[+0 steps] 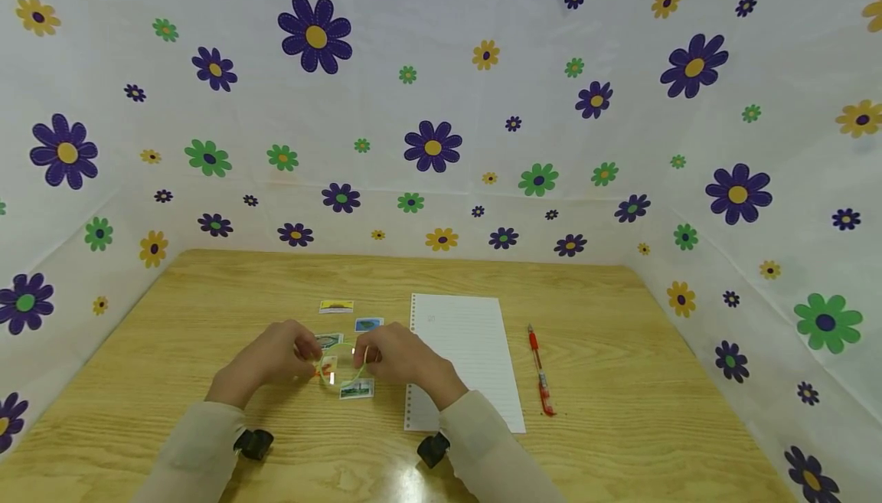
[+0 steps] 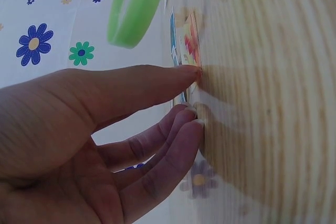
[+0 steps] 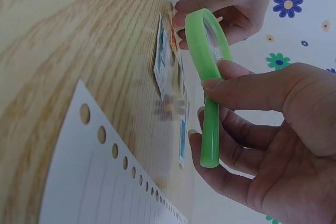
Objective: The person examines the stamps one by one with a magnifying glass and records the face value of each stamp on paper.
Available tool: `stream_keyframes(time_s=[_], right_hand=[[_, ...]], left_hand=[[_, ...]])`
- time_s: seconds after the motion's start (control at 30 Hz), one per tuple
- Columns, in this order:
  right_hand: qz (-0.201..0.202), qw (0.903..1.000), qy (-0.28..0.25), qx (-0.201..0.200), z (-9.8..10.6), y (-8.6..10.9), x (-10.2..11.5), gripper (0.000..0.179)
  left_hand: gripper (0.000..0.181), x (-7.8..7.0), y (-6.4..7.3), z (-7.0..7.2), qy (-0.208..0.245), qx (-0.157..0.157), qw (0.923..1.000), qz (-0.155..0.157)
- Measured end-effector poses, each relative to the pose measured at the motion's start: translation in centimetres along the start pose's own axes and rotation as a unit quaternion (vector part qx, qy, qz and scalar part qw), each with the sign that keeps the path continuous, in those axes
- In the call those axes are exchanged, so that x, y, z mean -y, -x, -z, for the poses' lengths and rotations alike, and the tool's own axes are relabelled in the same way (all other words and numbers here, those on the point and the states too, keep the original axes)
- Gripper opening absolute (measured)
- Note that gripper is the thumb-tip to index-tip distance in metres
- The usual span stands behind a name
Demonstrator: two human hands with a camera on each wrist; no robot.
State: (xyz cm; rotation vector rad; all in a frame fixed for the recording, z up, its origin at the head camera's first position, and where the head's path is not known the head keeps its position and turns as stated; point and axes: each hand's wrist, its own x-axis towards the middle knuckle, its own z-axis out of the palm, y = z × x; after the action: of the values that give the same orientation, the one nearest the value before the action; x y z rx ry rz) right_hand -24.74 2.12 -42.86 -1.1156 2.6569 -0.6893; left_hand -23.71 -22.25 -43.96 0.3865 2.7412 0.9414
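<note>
My right hand [image 1: 403, 354] grips the bright green handle of a magnifying glass [image 3: 210, 135] between thumb and fingers. Its round lens is held just above the table over an orange-and-red stamp [image 2: 191, 40], which shows through the glass in the head view. To the left, my left hand [image 1: 279, 354] has its thumb and fingertips down at that stamp, pinching its edge; the fingertips partly hide it. Around the lens lie a green-toned stamp [image 1: 332, 339], a blue stamp [image 1: 369, 324], a yellow stamp [image 1: 336, 307] and a landscape stamp [image 1: 357, 390].
A lined sheet of paper [image 1: 468, 357] with punched holes lies right of the stamps, partly under the right forearm. Farther right is a red pen [image 1: 539, 369]. A flower-patterned sheet [image 1: 441, 89] encloses the wooden table [image 1: 606, 411] at the back and sides.
</note>
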Motion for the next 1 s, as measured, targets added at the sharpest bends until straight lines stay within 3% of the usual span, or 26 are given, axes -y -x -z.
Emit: stream_keyframes(time_s=[0.57,1.0], right_hand=[[0.001,0.9998,-0.019,-0.003,1.6,0.9,0.1,0.014],[0.002,0.9979,-0.052,-0.038,3.7,3.0,-1.7,0.016]], left_hand=[[0.014,0.0,0.1,0.0,0.006,-0.001,1.0000,0.003],[0.014,-0.1,0.0,0.0,0.006,0.003,1.0000,0.002]])
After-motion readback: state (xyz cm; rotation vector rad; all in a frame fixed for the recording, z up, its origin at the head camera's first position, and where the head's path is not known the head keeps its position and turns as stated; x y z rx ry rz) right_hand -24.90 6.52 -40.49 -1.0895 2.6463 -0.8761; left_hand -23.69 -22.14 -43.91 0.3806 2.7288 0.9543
